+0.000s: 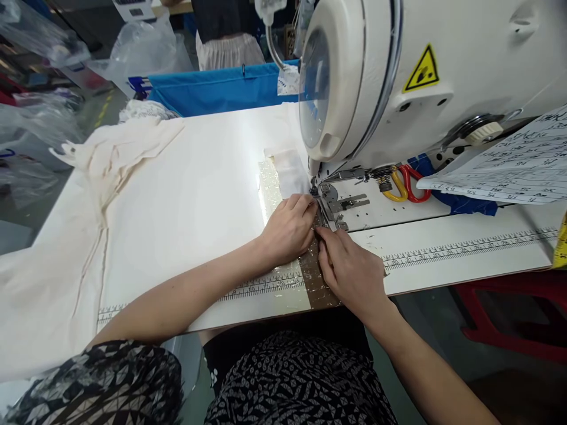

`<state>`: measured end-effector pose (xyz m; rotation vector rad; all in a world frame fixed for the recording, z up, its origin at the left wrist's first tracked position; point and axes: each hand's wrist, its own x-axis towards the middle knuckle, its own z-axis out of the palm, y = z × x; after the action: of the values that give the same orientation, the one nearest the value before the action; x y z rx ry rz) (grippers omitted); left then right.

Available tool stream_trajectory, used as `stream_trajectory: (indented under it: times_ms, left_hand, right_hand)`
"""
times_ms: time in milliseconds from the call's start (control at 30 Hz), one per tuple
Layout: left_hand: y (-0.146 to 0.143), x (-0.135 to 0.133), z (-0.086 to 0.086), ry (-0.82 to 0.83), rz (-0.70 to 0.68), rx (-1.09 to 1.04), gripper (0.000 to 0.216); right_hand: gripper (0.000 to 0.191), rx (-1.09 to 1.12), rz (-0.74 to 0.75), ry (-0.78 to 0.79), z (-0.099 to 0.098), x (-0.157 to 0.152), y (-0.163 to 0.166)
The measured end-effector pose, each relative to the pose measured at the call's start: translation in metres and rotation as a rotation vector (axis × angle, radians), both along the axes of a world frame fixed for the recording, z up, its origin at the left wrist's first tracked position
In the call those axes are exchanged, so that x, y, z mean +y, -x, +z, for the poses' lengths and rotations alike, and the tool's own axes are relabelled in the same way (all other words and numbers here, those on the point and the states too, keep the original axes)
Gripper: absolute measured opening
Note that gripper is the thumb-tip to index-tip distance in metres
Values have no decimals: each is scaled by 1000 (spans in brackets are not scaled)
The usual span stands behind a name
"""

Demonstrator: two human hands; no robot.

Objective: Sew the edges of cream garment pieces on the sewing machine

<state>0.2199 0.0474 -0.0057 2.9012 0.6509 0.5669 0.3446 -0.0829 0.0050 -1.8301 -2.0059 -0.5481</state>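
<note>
At the sewing machine (345,77), a small piece of white fabric (290,171) lies flat just left of the needle area. My left hand (290,227) is closed, its bent fingertips pinching the near end of that fabric beside the presser foot (315,190). Close by on the right, my right hand (354,268) has thumb and fingers drawn together at the metal guide (326,212). Whatever sits between its fingertips is too small or hidden to make out. Beneath both hands runs a glossy brown strip (321,277) on the tabletop.
Cream fabric (48,289) drapes over the table's left side. Scissors with red and yellow handles (413,183) and blue cloth (469,203) lie under the machine arm, near a handwritten sheet (509,165). A red stool (509,313) stands below right. Another person (228,35) is beyond the blue cloth barrier (212,88).
</note>
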Motion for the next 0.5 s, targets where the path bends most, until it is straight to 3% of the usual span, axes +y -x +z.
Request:
stream_trajectory:
  times_ms: [167,267,400,500]
  left_hand:
    - [1,4,1,31,12,22,41]
    - [6,7,10,64,44,19,38]
    - [10,28,35,132,164,-3,39]
    - [4,64,55,186,291,62,39]
  right_hand:
    - [35,-48,-88,55,-1,3,8]
    - [36,-41,-81,72,7,3,8]
    - [33,137,85,47,17,-6,0]
    - [28,324,222,24,14,-14,-9]
